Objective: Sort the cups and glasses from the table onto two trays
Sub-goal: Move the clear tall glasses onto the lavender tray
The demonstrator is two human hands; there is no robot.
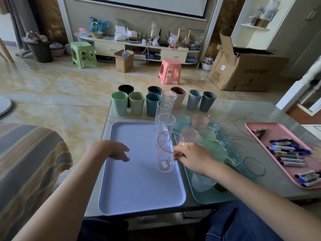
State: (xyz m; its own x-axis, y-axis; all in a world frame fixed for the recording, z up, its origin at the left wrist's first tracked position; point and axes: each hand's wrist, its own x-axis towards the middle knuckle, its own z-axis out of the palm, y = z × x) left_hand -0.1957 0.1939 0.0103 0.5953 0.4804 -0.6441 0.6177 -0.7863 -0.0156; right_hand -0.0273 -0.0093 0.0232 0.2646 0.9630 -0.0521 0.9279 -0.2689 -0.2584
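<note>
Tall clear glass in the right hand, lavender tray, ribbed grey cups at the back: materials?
Tall clear glass: transparent, thin-walled, glossy; glass or clear plastic, cannot tell. The right hand pinches its rim.
Lavender tray: opaque, smooth, matte, with a rounded moulded rim; likely plastic.
Ribbed grey cups: opaque, matte, vertical ridges; likely plastic.

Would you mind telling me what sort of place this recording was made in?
Most likely a home living room: a low media cabinet under a projector screen, plastic stools on a tiled floor, and a striped sofa.
</note>
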